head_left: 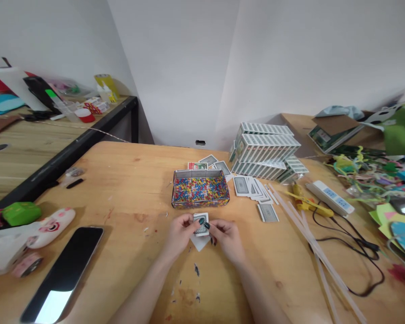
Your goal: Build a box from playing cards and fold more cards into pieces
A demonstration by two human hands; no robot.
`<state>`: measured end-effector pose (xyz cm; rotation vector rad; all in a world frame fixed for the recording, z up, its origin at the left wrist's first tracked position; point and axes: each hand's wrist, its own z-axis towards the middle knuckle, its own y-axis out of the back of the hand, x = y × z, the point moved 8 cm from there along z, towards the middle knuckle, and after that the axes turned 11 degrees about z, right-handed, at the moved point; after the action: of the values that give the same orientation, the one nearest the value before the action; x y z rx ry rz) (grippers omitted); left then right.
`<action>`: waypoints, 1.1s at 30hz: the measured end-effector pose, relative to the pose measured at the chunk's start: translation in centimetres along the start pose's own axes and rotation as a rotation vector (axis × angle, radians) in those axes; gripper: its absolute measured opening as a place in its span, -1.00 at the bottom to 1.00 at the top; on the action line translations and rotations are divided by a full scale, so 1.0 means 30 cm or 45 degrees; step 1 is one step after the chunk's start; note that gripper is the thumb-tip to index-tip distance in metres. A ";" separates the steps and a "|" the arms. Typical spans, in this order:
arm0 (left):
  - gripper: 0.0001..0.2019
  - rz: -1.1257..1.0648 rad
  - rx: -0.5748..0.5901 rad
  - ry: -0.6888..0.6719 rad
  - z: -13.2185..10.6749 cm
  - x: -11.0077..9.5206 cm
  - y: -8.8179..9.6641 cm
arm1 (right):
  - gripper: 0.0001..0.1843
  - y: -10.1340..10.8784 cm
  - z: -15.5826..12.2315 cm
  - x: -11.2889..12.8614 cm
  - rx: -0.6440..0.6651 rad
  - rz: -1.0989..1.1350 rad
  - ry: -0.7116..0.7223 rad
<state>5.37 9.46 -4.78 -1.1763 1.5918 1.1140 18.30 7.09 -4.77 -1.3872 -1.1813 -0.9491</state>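
Observation:
Between both hands is a small playing card point(200, 231), its grey patterned back facing up. My left hand point(182, 230) grips its left side, with the thumb lying across the face. From the right, the fingertips of my right hand point(225, 236) pinch the card's edge. A white paper-like corner point(200, 244) sticks out below the card; whether it is a second card I cannot tell. Just beyond my hands sits an open box point(200, 203) covered in a multicoloured pattern. Several playing cards point(242, 185) lie fanned to its right, with one single card point(267, 213) nearer me.
Striped card boxes point(268, 147) are stacked at the back right. A yellow glue gun point(310, 204), a power strip point(330, 198) and long translucent sticks point(319, 252) lie on the right. A phone point(65, 270) and a white toy point(50, 227) lie on the left.

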 end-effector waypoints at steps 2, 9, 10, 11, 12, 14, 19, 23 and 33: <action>-0.73 0.021 -0.004 -0.001 0.000 0.000 0.004 | -0.65 -0.004 0.000 -0.003 0.015 -0.012 -0.013; -0.71 0.060 0.060 -0.005 -0.001 0.003 -0.007 | -0.63 -0.008 -0.002 -0.022 0.030 0.020 -0.080; -0.71 0.061 0.069 -0.014 -0.001 0.001 -0.010 | -0.62 -0.010 -0.002 -0.021 0.039 0.013 -0.078; -0.71 0.059 0.072 -0.025 -0.001 -0.001 -0.013 | -0.61 -0.015 -0.004 -0.018 0.053 0.003 -0.069; -0.71 0.052 0.072 -0.033 -0.001 -0.002 -0.015 | -0.61 -0.021 -0.005 -0.013 0.074 -0.008 -0.057; -0.73 0.039 0.062 -0.038 -0.002 -0.003 -0.020 | -0.60 -0.036 -0.010 -0.004 0.117 -0.023 -0.033; -0.71 0.062 -0.024 -0.061 -0.007 0.011 -0.019 | -0.58 -0.063 -0.019 0.005 0.174 -0.043 -0.009; -0.71 0.136 -0.076 -0.147 -0.012 0.010 -0.012 | -0.58 -0.067 -0.019 0.007 0.189 -0.072 0.014; -0.69 0.208 -0.111 -0.169 -0.032 -0.019 -0.011 | -0.55 -0.065 -0.021 -0.001 0.183 -0.028 -0.014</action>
<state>5.70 8.60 -4.06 -1.0197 1.5713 1.3509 16.43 6.43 -4.31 -1.2689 -1.2504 -0.8558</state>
